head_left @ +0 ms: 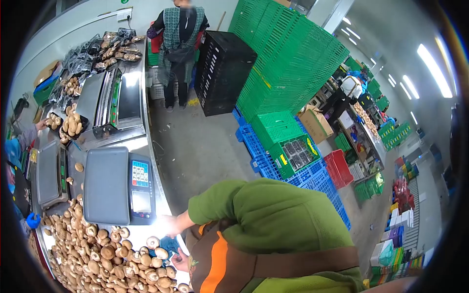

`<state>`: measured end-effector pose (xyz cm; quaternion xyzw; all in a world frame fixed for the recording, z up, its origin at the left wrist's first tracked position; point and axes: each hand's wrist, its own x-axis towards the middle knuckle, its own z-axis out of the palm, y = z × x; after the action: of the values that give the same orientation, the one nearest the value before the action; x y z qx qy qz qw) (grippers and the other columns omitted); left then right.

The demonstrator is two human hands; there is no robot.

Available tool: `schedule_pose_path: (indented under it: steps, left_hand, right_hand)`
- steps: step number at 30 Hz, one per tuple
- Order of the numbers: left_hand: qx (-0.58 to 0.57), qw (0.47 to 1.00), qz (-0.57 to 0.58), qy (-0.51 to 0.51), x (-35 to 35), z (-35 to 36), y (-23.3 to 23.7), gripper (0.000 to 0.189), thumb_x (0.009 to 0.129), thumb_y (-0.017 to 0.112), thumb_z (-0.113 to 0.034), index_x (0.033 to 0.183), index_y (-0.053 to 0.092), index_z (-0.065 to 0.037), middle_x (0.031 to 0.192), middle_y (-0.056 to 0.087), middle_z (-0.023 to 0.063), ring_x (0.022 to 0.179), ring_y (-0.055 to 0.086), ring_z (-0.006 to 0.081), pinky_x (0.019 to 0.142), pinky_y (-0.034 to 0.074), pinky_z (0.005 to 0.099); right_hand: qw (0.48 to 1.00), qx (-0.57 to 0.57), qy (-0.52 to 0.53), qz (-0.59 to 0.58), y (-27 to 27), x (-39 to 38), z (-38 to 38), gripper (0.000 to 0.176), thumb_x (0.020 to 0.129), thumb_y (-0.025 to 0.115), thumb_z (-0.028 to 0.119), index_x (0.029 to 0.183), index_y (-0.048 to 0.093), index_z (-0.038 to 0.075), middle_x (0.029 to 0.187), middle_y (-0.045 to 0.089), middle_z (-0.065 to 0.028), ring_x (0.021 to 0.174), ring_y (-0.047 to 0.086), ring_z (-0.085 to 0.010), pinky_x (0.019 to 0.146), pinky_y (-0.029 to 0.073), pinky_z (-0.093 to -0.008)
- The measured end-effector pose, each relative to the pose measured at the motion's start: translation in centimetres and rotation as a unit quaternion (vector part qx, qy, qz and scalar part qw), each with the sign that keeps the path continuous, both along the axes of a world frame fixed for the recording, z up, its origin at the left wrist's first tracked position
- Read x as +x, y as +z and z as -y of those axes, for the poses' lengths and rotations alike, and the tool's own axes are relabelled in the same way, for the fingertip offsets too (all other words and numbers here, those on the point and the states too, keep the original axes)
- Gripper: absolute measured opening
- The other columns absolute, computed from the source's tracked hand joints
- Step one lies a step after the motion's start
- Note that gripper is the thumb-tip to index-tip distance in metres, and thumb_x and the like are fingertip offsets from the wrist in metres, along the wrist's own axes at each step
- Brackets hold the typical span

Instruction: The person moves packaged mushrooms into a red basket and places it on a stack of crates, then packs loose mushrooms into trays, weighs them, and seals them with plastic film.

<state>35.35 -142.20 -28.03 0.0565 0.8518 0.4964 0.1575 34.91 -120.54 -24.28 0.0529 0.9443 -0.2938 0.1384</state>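
We see our right hand (172, 225) reaching past a green sleeve (264, 210) to the near edge of the metal table (141, 234); glare washes it out, so we cannot tell whether its fingers are spread or pressed together. Our left hand (181, 261) is lower down, partly hidden by our brown apron (202, 254), its fingers near a crumpled blue cloth (168, 243); whether it pinches anything we cannot tell. The cloth lies on the table between our two hands, beside the edge of a broad heap of loose shiitake mushrooms (93, 259), with a few caps right next to it.

Just beyond our right hand stands a grey digital scale (106, 185) with a blue-and-white keypad (140, 174). Across the table we see a second scale (49, 173) and a co-worker's blue-gloved hand (33, 220). Farther along, a black tray (84, 122) carries mushrooms. Over the floor, a person in a checked apron (172, 29) stands near stacked black crates (227, 73) and tall green crates (288, 58).
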Motion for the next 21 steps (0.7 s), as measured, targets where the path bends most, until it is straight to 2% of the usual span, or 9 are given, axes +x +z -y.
schedule_pose_path:
  steps: [1,2,3,6,8,13,16,19,21]
  left_hand:
    - [0.033,0.998,-0.047,0.007,0.9,-1.0,3.6,0.036,0.076,0.078,-0.026,0.072,0.052,-0.001,0.056,0.045,0.0022,0.05,0.04,0.01,0.046,0.033,0.0265]
    - [0.036,0.998,-0.044,0.011,0.8,-1.1,3.8,0.036,0.076,0.078,-0.026,0.072,0.052,-0.001,0.056,0.045,0.0022,0.05,0.04,0.01,0.046,0.033,0.0265]
    - [0.061,0.996,-0.063,-0.016,0.6,-1.0,3.5,0.036,0.076,0.078,-0.025,0.072,0.051,-0.001,0.057,0.045,0.0026,0.05,0.04,0.0109,0.046,0.033,0.027]
    - [-0.055,0.995,-0.047,-0.068,-0.2,-1.2,2.5,0.035,0.079,0.075,-0.024,0.071,0.051,0.001,0.061,0.044,0.0063,0.052,0.042,0.0165,0.049,0.036,0.0306]
    - [-0.084,0.988,-0.084,-0.095,0.0,-1.1,2.5,0.034,0.082,0.071,-0.024,0.073,0.052,0.003,0.064,0.046,0.0106,0.056,0.046,0.0234,0.054,0.039,0.0349]
    - [-0.093,0.981,-0.116,-0.122,0.5,-1.2,3.4,0.032,0.088,0.062,-0.024,0.083,0.056,0.007,0.074,0.05,0.0199,0.07,0.05,0.0373,0.064,0.042,0.0416]
    - [-0.107,0.962,-0.215,-0.132,0.8,-1.3,4.1,0.028,0.09,0.059,-0.02,0.085,0.056,0.007,0.077,0.052,0.0198,0.069,0.052,0.0368,0.062,0.044,0.0404]
    - [-0.101,0.975,-0.158,-0.121,0.7,-1.4,3.9,0.023,0.089,0.058,-0.016,0.089,0.057,0.006,0.075,0.054,0.0176,0.063,0.054,0.0315,0.057,0.045,0.0366]
    - [-0.071,0.979,-0.127,-0.144,0.3,-1.3,4.0,0.02,0.089,0.059,-0.015,0.09,0.057,0.005,0.073,0.054,0.0146,0.059,0.054,0.0258,0.054,0.045,0.0333]
  right_hand:
    - [0.994,0.076,0.021,-0.069,0.3,0.3,0.0,0.022,0.059,0.075,0.043,0.071,0.074,0.025,0.076,0.065,0.0024,0.099,0.05,-0.0223,0.088,0.032,-0.038]
    - [0.978,0.152,0.043,-0.138,0.5,0.4,-0.2,0.023,0.059,0.075,0.044,0.07,0.074,0.024,0.075,0.064,0.0017,0.099,0.05,-0.0227,0.088,0.032,-0.0379]
    - [0.976,0.155,0.034,-0.148,-0.6,0.5,-0.2,0.023,0.059,0.075,0.044,0.07,0.074,0.023,0.074,0.063,0.0006,0.098,0.05,-0.0232,0.088,0.032,-0.0386]
    - [0.965,0.158,0.012,-0.21,-1.2,0.5,-0.7,0.028,0.057,0.075,0.042,0.068,0.073,0.017,0.076,0.063,-0.0025,0.096,0.051,-0.0248,0.092,0.032,-0.0407]
    - [0.958,0.151,0.008,-0.242,-0.4,0.4,-1.2,0.031,0.057,0.075,0.04,0.068,0.073,0.011,0.078,0.063,-0.0046,0.095,0.051,-0.0259,0.094,0.031,-0.0421]
    - [0.965,0.143,0.019,-0.221,1.8,0.9,-1.4,0.033,0.059,0.075,0.036,0.074,0.072,0.007,0.084,0.063,-0.0081,0.097,0.052,-0.027,0.098,0.03,-0.0435]
    - [0.965,0.148,0.029,-0.214,2.0,0.9,-1.3,0.029,0.061,0.074,0.033,0.074,0.072,0.007,0.084,0.063,-0.0086,0.098,0.053,-0.0275,0.098,0.03,-0.0437]
    - [0.968,0.151,0.026,-0.2,0.1,0.5,-1.2,0.023,0.063,0.073,0.029,0.073,0.072,0.008,0.084,0.064,-0.0086,0.097,0.053,-0.0281,0.098,0.031,-0.0433]
    - [0.968,0.153,0.013,-0.198,1.0,0.5,-1.3,0.021,0.063,0.073,0.028,0.073,0.072,0.009,0.084,0.064,-0.0085,0.096,0.054,-0.0283,0.097,0.031,-0.043]
